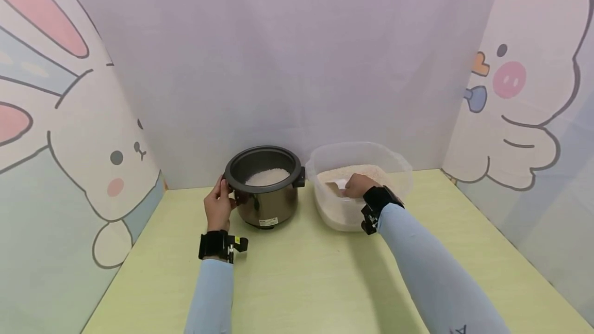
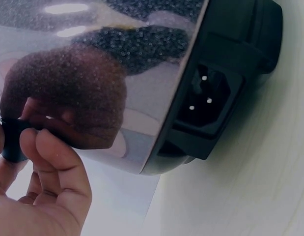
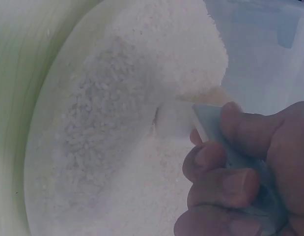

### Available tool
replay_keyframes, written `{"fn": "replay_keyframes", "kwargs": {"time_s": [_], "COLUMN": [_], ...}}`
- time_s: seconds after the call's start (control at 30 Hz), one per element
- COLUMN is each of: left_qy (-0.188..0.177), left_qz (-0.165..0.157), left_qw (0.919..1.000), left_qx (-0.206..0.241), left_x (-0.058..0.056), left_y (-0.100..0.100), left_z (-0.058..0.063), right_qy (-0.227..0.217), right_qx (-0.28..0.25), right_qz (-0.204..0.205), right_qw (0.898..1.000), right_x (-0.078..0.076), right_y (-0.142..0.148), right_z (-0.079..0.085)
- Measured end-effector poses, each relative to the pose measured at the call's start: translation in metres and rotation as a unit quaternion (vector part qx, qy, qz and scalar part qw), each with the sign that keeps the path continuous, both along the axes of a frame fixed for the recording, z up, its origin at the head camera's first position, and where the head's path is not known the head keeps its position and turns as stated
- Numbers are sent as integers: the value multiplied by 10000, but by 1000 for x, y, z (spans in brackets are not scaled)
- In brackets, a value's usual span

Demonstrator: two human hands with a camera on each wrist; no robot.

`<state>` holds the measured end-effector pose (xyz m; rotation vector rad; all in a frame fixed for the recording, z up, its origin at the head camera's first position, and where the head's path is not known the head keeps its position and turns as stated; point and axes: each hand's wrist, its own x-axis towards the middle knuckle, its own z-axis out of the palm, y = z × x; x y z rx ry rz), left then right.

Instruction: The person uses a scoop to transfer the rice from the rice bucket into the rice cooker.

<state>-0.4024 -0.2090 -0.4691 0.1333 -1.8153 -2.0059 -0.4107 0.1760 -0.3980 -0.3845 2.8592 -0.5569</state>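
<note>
My left hand (image 1: 218, 210) grips the side handle (image 2: 14, 142) of a dark rice cooker (image 1: 266, 202), thumb on one side and curled fingers on the other. White rice (image 1: 267, 177) lies inside the cooker's lidless pot. To the right, my right hand (image 1: 360, 186) reaches into a clear plastic container (image 1: 336, 215) of rice. Its fingers curl round the pale, translucent handle (image 3: 215, 120) of a scoop (image 3: 174, 120). The front part of the scoop sits down in the rice (image 3: 100, 123), partly hidden by grains.
A three-pin power socket (image 2: 206, 101) is low on the cooker's side. The second black handle (image 1: 300, 177) faces the container across a narrow gap. Behind both stands a pale cloth backdrop (image 1: 278, 66), with cartoon-printed panels (image 1: 520, 117) at the sides of the yellow-green table (image 1: 297, 282).
</note>
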Motion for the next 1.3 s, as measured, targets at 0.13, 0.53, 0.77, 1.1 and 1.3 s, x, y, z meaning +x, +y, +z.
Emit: {"fn": "replay_keyframes", "kwargs": {"time_s": [0.13, 0.53, 0.77, 1.1, 1.3], "left_qy": [-23, -121, -206, -85, -31], "left_qz": [2, -137, -292, -98, -75], "left_qw": [10000, 9998, 9993, 9999, 10000], "left_qx": [8, 60, 76, -39, -32], "left_x": [0, 5, 19, 5, 3], "left_y": [0, -2, 0, -1, -1], "left_z": [1, 7, 23, 5, 2], "right_qy": [-60, -558, -763, -840, -867], "right_qx": [-157, -1060, -1940, -2240, -2377], "right_qz": [396, -125, -443, -476, -572], "right_qw": [9991, 9927, 9770, 9698, 9658], "right_x": [-1, 4, 5, 11, 13], "right_y": [2, 0, 3, 7, 7], "right_z": [2, 9, 6, 11, 14]}}
